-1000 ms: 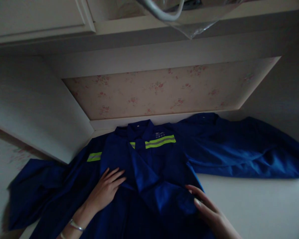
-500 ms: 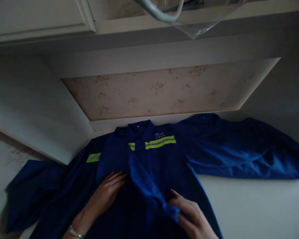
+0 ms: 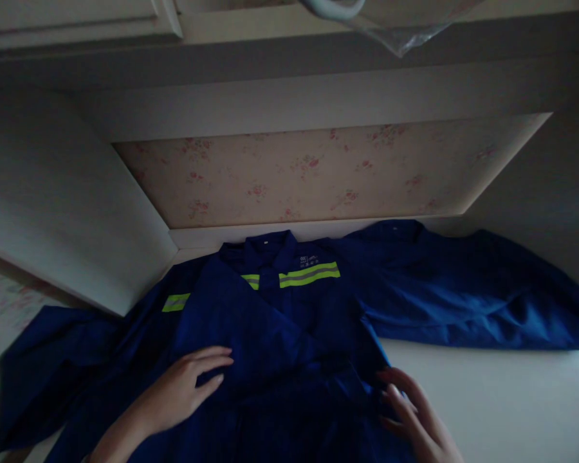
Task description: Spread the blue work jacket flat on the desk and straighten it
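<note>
A dark blue work jacket (image 3: 318, 308) lies spread out, collar toward the wall, with yellow-green and grey reflective stripes across the chest. A broad fold of its blue cloth slants from the chest down to the lower right. My left hand (image 3: 195, 379) rests on the cloth left of the middle, fingers stretched out and thumb apart. At the jacket's right edge, my right hand (image 3: 410, 405) has its fingers curled round the cloth; exactly how much it grips is dim. The lower part of the jacket runs out of view.
Blue cloth (image 3: 463, 289) with a long sleeve shape reaches to the right edge, over a white surface (image 3: 487, 392). Behind stands a flowered wall panel (image 3: 309, 177). A cabinet (image 3: 77, 26) and a clear plastic bag (image 3: 405, 42) hang overhead. A pale side panel (image 3: 67, 193) rises at left.
My right hand has moved right with the bunched cloth, which now lies flatter across the jacket. My left hand has shifted slightly left and down, its fingers more spread.
</note>
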{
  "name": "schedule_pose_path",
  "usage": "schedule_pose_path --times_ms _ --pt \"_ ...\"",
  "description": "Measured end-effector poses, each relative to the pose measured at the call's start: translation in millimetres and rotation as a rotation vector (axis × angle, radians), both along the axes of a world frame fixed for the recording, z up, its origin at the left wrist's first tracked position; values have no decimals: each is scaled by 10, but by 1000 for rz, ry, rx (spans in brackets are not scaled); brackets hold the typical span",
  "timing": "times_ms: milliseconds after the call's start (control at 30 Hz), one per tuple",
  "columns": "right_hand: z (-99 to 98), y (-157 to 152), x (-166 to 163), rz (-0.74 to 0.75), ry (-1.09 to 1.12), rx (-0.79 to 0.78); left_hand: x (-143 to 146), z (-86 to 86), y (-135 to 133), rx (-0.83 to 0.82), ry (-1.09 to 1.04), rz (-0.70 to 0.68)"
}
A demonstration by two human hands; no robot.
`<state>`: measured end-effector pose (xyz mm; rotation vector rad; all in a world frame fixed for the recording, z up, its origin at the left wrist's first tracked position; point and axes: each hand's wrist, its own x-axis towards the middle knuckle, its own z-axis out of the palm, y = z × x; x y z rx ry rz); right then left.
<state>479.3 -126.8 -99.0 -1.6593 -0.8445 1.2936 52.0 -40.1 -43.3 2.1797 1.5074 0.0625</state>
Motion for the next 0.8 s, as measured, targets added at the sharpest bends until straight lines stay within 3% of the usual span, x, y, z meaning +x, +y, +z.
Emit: schedule_pose_path --times_ms 100,200,300,367,433,567,633,700,800 --pt "208 224 -375 281 -284 76 286 -68 250 138 -51 75" --pt "383 299 -521 469 -412 183 607 -183 334 209 -29 -45" --pt "440 205 -304 692 -333 281 822 -307 301 236 13 -159" --pt "381 122 -22 810 -290 349 893 -377 285 259 50 -145" --pt "271 66 266 803 -325 387 938 -439 293 297 86 -103" --pt "92 56 503 520 -496 280 1054 -565 315 373 120 -90" --pt "63 85 374 340 -525 284 1125 -632 308 403 133 -73" --pt "63 123 119 264 -571 368 1181 -688 296 433 150 -46" --pt "109 199 -349 453 -684 545 1213 -728 286 451 173 -38"
